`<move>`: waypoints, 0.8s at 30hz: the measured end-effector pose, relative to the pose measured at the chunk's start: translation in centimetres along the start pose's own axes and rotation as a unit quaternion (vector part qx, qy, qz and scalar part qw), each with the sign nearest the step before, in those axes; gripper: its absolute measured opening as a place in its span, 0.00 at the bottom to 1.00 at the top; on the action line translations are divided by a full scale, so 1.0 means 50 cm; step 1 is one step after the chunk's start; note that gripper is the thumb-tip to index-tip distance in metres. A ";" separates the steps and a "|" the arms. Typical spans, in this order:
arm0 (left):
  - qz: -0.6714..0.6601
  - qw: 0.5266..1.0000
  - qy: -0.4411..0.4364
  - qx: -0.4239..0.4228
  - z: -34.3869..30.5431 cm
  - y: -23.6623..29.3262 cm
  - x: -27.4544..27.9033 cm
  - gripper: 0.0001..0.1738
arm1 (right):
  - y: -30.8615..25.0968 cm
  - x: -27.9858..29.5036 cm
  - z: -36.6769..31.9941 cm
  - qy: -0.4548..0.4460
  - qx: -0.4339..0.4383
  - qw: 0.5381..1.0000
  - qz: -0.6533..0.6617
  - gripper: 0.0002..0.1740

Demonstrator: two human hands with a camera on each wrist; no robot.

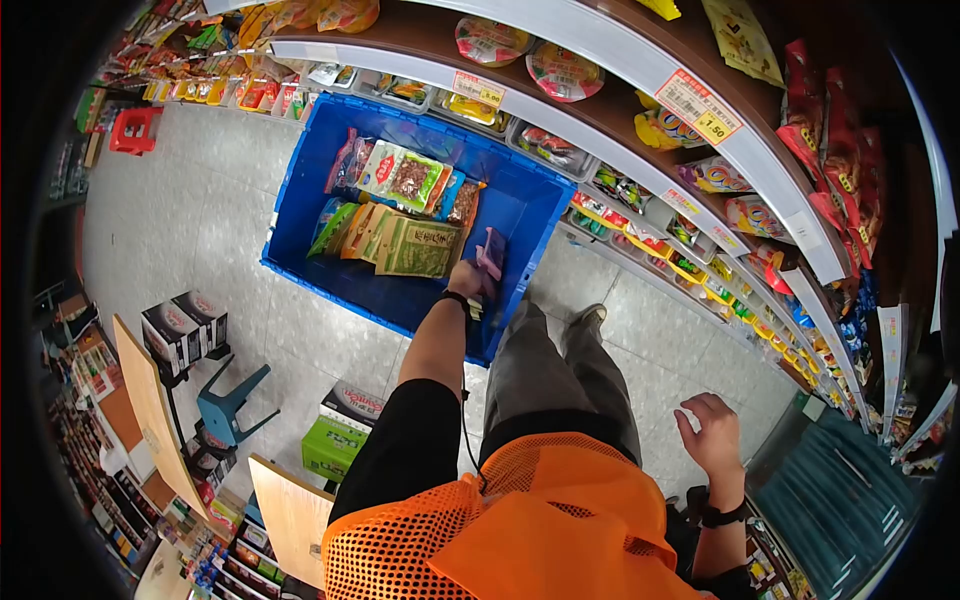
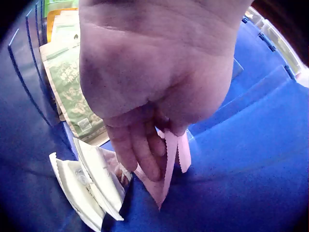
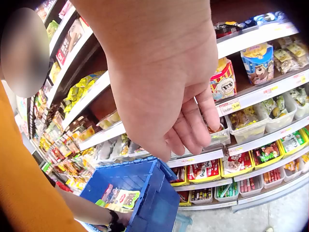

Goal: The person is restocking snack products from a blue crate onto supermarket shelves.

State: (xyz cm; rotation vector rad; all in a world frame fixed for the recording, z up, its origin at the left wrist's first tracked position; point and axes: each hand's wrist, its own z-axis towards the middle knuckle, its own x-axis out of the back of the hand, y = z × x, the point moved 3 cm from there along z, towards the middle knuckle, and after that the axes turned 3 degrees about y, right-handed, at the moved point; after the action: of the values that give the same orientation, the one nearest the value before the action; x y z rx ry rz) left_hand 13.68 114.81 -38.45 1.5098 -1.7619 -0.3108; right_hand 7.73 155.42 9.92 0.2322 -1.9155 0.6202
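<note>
Inside the blue crate [image 1: 350,290], the left hand [image 1: 466,279] pinches pink packets [image 1: 490,252] near the crate's side. In the left wrist view the fingers of the left hand [image 2: 140,140] curl round a pink packet [image 2: 157,188] with serrated edges. White packets [image 2: 96,186] lie beside it on the crate floor, and a green pouch [image 2: 72,87] is behind. Green and tan pouches [image 1: 418,247] and a clear-windowed snack bag [image 1: 405,178] fill the crate's other part. The right hand [image 1: 712,432] is held away from the crate, empty, fingers loosely bent.
Snack shelves [image 1: 640,130] curve along the crate's far side and the right. A teal stool [image 1: 232,402], wooden table tops [image 1: 155,410] and a green box [image 1: 333,446] stand at the lower left. A red stool [image 1: 135,130] is at the upper left.
</note>
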 end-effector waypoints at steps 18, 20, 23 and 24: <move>0.079 0.992 0.072 0.062 -0.038 0.037 -0.020 0.23 | 0.003 -0.015 0.011 -0.006 -0.006 1.000 0.005 0.07; 0.072 0.994 0.065 0.054 -0.049 0.050 -0.007 0.23 | 0.002 -0.015 0.012 -0.008 -0.007 1.000 0.002 0.07; 0.006 0.995 0.007 0.103 -0.042 0.059 0.007 0.20 | -0.002 -0.009 0.019 -0.003 -0.006 1.000 0.002 0.07; -0.051 0.985 -0.045 0.159 -0.042 0.057 0.007 0.19 | -0.003 -0.007 0.022 -0.002 -0.001 1.000 0.001 0.07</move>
State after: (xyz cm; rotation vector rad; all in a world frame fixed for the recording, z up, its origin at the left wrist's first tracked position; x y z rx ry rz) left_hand 13.07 115.87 -35.12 1.8415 -1.8737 -0.1546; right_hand 7.07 154.69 9.31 0.2309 -1.9208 0.6182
